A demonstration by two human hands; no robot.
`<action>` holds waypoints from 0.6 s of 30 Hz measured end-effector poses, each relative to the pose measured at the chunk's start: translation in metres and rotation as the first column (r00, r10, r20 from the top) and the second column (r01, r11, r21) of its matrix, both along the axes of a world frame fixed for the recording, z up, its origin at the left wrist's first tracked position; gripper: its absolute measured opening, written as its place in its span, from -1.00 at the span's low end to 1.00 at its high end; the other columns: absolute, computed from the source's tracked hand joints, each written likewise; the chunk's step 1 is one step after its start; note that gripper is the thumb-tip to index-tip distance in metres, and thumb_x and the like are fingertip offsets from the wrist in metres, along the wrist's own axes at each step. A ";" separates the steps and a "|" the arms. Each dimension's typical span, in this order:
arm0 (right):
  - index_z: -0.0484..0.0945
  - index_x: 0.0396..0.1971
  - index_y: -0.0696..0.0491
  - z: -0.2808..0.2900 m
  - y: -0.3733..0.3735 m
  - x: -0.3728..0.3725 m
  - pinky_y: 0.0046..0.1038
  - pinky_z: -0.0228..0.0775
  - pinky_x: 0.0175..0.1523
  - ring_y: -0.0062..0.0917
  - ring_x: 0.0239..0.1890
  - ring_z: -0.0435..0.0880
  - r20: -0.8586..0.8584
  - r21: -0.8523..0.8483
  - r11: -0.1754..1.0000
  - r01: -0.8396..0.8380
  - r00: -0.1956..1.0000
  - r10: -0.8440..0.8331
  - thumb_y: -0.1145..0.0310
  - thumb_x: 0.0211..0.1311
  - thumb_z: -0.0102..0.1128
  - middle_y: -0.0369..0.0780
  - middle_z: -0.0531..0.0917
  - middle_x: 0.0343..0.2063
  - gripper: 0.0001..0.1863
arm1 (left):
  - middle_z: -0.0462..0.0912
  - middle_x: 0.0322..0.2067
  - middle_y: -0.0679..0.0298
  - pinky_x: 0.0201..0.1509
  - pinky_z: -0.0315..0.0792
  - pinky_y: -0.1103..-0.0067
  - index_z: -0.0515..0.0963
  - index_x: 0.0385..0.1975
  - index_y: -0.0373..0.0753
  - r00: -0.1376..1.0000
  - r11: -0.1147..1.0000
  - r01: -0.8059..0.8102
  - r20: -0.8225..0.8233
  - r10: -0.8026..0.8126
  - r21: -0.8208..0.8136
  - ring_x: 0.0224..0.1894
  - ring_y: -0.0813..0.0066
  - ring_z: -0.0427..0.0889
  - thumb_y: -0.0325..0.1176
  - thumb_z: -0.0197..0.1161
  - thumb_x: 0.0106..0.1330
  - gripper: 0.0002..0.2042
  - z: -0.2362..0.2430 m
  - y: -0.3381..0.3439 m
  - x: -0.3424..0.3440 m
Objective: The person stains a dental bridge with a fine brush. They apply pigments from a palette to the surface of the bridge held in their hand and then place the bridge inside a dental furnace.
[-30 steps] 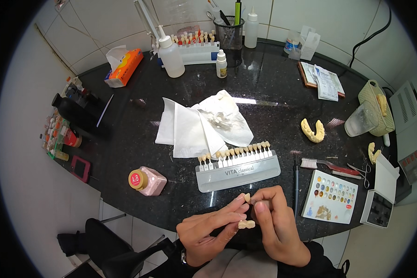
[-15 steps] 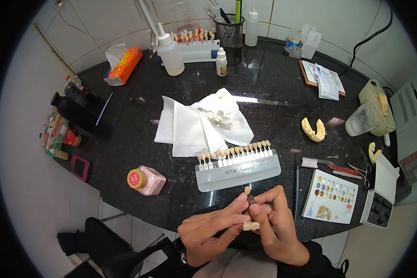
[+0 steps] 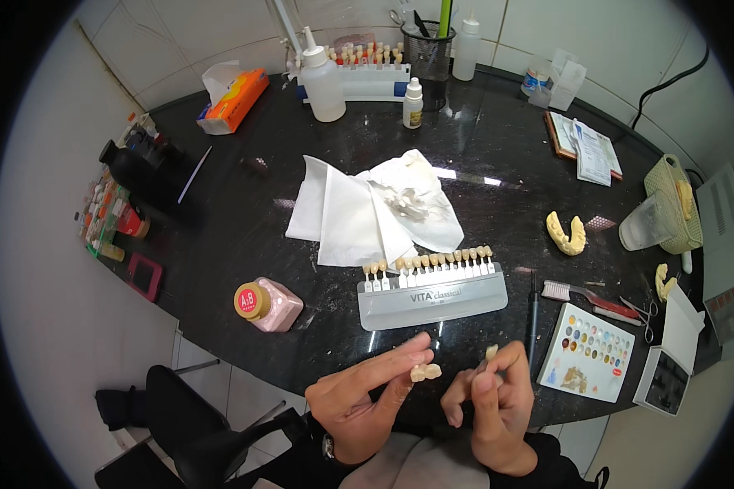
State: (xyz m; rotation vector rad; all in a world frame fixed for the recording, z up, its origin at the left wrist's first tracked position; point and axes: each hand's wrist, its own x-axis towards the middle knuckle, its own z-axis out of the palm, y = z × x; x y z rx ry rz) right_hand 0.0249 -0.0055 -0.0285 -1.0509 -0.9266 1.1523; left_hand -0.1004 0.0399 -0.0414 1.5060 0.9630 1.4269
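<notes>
Having drawn apart, left hand (image 3: pixel 359 407) pinches joined crowns (image 3: pixel 426 372), right hand (image 3: pixel 497 407) seemingly a shade tab (image 3: pixel 492 352).

Tissue box (image 3: pixel 240 101) (mostly orange), black chair (image 3: pixel 174 407).

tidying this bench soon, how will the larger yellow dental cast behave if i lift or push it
The larger yellow dental cast looks stiff, as its open horseshoe holds its shape. Its narrow, separate ends may chip. Pushed, it would likely slide rather than roll, lying low on the glossy black tabletop.
</notes>
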 end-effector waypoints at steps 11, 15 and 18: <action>0.21 -0.53 0.14 -0.011 -0.016 -0.009 -0.70 0.07 -0.71 -0.75 -0.85 0.25 0.289 0.154 0.985 -0.078 0.957 0.030 0.31 0.29 -0.11 -0.26 0.41 -0.86 -0.74 | 0.60 -0.45 -0.08 -0.27 0.57 0.54 0.49 -0.42 -0.52 0.995 0.991 -0.082 -0.044 0.087 0.102 -0.39 0.29 0.65 -0.61 0.18 0.10 -0.91 -0.002 0.001 0.001; 0.23 -0.57 0.14 -0.010 -0.015 -0.012 -0.71 0.09 -0.71 -0.76 -0.85 0.28 0.314 0.157 0.983 -0.099 0.948 0.045 0.32 0.29 -0.10 -0.26 0.44 -0.85 -0.73 | 0.60 -0.44 -0.10 -0.26 0.57 0.53 0.49 -0.41 -0.53 0.995 0.990 -0.086 -0.035 0.091 0.110 -0.38 0.27 0.65 -0.63 0.16 0.11 -0.91 -0.003 0.000 0.001; 0.23 -0.59 0.13 -0.011 -0.014 -0.016 -0.71 0.09 -0.72 -0.77 -0.85 0.28 0.332 0.166 0.978 -0.124 0.941 0.063 0.31 0.29 -0.11 -0.26 0.45 -0.85 -0.72 | 0.60 -0.43 -0.11 -0.25 0.57 0.52 0.48 -0.42 -0.54 0.994 0.990 -0.083 -0.065 0.090 0.110 -0.37 0.26 0.65 -0.64 0.15 0.11 -0.92 -0.001 0.000 0.002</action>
